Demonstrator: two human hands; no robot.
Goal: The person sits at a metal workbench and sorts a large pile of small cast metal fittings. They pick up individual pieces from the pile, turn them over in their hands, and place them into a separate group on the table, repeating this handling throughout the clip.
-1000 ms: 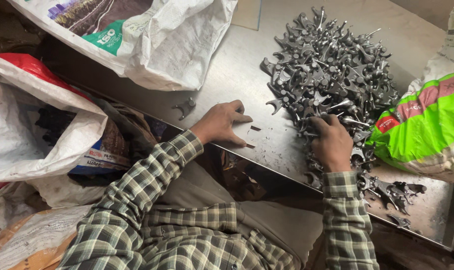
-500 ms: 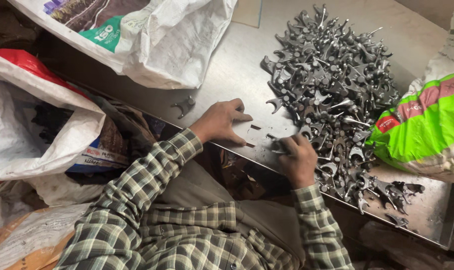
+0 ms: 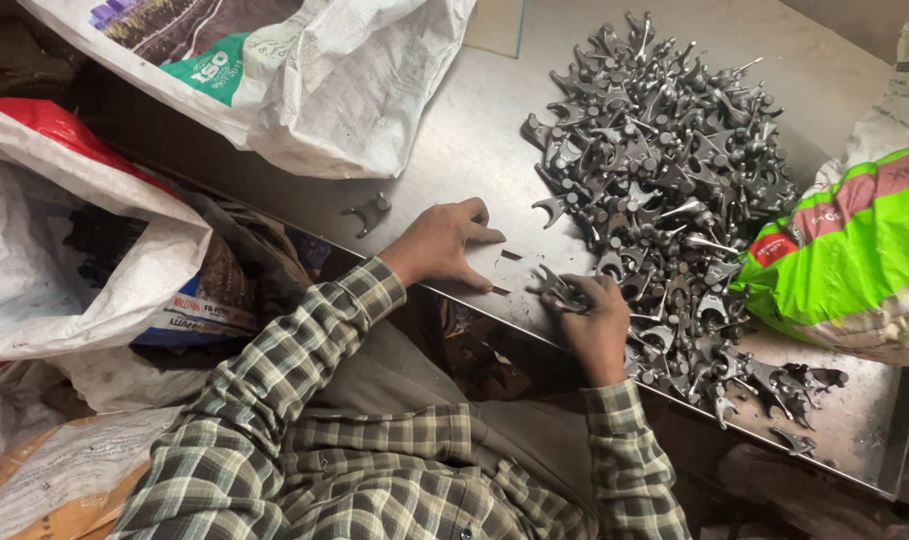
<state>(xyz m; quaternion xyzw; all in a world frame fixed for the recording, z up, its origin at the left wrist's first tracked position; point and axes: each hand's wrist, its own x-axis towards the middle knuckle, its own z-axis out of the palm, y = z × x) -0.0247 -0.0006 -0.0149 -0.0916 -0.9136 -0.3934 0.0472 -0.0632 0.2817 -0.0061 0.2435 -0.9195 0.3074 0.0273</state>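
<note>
- Far left, I see a white sack (image 3: 69, 250) with a red rim slumped open beside the bench (image 3: 474, 150), dark pieces showing inside it.
- Above it, a second white sack (image 3: 304, 70) with a green printed patch lies across the bench's upper left.
- Just right of that sack, one loose metal part (image 3: 371, 212) sits alone on the steel surface.
- My left hand (image 3: 442, 243) rests palm down on the bench near its front edge, its fingers lying flat and loosely spread, holding nothing; the loose part is near it, not touching.
- My right hand (image 3: 592, 318) sits at the bench's front edge, fingers curled and pinching a forked metal part (image 3: 557, 289) that lies just at the near-left fringe of the heap.
- The heap of grey forked metal parts (image 3: 664, 190) covers the middle right of the bench, touching my right hand.
- Far right, a green and pink sack (image 3: 854, 260) lies against the heap.
</note>
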